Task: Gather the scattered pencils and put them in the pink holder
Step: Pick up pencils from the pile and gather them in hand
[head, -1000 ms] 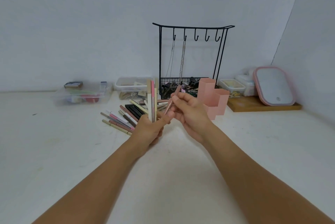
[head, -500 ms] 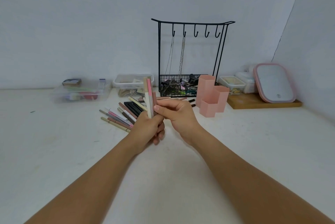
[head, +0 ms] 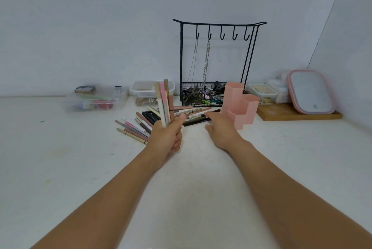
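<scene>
My left hand is closed around an upright bundle of pencils, pink, beige and brown, raised above the table. More scattered pencils lie on the white table behind and to the left of that hand, and others fan out at the centre. My right hand stretches forward with fingers apart, fingertips at the dark pencil near the pile; nothing is in its grasp. The pink holder, made of hexagonal cups, stands just right of my right hand.
A black wire rack with hooks, chains and a basket of clips stands behind the pencils. Clear plastic boxes sit at the back left. A wooden board with a pink-framed mirror is at the back right, near the wall corner.
My right hand passed a pencil into the left hand's bundle, let go and moved forward and right, down to the pencils on the table. The left hand stayed raised with the bundle.
</scene>
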`<state>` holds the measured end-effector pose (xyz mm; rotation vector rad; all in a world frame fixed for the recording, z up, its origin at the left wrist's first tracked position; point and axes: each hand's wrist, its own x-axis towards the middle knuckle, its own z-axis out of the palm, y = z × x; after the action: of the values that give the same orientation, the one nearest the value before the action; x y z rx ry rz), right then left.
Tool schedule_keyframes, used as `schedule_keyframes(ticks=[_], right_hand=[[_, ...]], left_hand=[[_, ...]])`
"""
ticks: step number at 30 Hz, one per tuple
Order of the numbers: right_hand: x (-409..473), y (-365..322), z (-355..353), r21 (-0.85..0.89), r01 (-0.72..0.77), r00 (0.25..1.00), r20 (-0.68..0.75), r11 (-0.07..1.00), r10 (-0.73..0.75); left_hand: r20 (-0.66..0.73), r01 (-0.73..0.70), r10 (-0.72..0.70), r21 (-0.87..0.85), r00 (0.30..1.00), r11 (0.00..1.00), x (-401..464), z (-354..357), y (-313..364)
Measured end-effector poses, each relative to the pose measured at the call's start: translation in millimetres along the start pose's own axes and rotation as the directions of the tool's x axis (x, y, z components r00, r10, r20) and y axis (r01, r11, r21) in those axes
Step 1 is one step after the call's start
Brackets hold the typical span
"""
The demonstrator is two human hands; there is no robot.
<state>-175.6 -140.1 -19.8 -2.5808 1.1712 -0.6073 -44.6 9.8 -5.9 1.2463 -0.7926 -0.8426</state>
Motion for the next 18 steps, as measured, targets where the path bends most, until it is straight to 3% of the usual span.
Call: schedule_keyframes(ticks=[8, 13, 15, 18], right_hand=[[4, 1, 3, -0.153, 0.051, 0.999, 0.026, 0.987, -0.047], [0, -4, 0, -0.009, 0.090, 0.995, 0.044, 0.996, -0.090], [-3, -11, -3, 0.095, 0.114, 0.993, -0.038, 0.989, -0.111], [-7, -29, -13, 0.440, 0.133, 0.973, -0.228, 0.888, -0.033]], left_hand=[[-0.019, 0.030, -0.030, 0.032, 0.999, 0.999, -1, 0, 2], [-0.019, 0.068, -0.068, 0.006, 0.997, 0.998, -1, -1, 3], [-0.025, 0.070, -0.071, -0.015, 0.997, 0.997, -1, -1, 4], [-0.025, 0.055, -0.055, -0.027, 0.998, 0.998, -1, 0, 5]])
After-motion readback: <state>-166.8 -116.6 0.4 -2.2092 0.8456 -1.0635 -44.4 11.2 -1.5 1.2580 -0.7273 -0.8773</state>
